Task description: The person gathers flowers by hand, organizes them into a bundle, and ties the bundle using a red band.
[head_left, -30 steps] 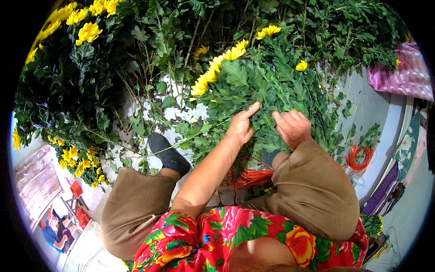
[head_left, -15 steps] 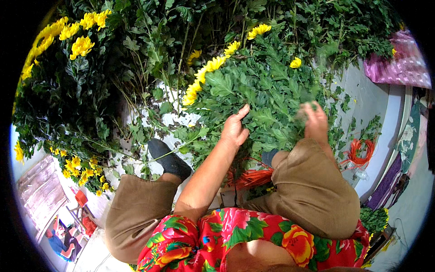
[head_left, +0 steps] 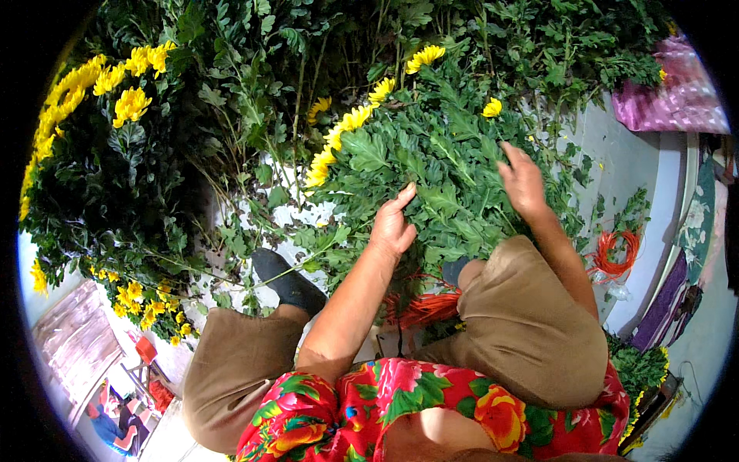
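A leafy bunch of yellow chrysanthemums [head_left: 446, 165] lies across in front of me, its blooms along the left and far edges. My left hand [head_left: 392, 225] holds the bunch from its near left side; the thumb lies on the leaves and the other fingers are hidden beneath. At the right side of the foliage is my right hand [head_left: 523, 181], with fingers extended and apart, holding nothing that I can see. A single yellow bloom [head_left: 492, 108] shows beyond it.
Tall chrysanthemum stems [head_left: 254, 85] crowd the far side and left. Red-orange ties [head_left: 427, 308] lie between my legs, and a coil of orange cord [head_left: 616, 254] rests at right. Loose leaves litter the pale floor [head_left: 608, 162]. A seated person [head_left: 112, 427] is far off at lower left.
My right hand has moved slightly away from me and left along the foliage, and its fingers are less blurred. My left hand keeps its hold. The view has shifted a little.
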{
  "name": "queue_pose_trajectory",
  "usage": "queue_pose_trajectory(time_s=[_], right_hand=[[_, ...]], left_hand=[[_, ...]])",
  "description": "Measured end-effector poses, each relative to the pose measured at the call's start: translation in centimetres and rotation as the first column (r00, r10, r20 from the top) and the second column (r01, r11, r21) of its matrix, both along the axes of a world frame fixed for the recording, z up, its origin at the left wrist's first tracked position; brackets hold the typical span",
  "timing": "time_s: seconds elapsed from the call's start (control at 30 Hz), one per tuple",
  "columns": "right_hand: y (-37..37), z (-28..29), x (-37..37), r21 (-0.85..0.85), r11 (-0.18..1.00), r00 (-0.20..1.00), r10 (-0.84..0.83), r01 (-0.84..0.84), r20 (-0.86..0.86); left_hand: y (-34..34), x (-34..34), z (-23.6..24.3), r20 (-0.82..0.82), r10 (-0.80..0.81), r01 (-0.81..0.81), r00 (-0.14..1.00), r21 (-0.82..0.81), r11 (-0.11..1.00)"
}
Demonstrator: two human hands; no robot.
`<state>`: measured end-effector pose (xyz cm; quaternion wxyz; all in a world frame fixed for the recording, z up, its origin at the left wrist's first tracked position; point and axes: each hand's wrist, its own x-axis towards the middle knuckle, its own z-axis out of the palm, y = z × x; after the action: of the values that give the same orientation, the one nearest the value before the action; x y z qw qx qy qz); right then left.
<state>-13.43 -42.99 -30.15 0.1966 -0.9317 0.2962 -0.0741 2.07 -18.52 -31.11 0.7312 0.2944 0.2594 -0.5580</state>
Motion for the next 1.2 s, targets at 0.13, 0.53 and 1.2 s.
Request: queue_pose_trajectory(time_s=[0.13,0.53,1.2], right_hand=[[0.7,-1.7,1.7,0.301,0.943,0.988,-0.155,0.139,0.029],[4.6,8.9,2.0,0.503,0.849,0.985,0.101,-0.160,0.142],[8.6,7.3,1.4,0.523,0.828,0.979,0.192,-0.201,0.073]], left_hand=[[0.0,0.2,0.1,0.005,-0.010,0.010,1.000,0.004,1.000],[-0.9,0.8,1.8,0.032,-0.001,0.001,0.999,-0.023,1.000],[-0.1,1.6,1.4,0.091,-0.039,0.038,0.995,0.017,0.999]])
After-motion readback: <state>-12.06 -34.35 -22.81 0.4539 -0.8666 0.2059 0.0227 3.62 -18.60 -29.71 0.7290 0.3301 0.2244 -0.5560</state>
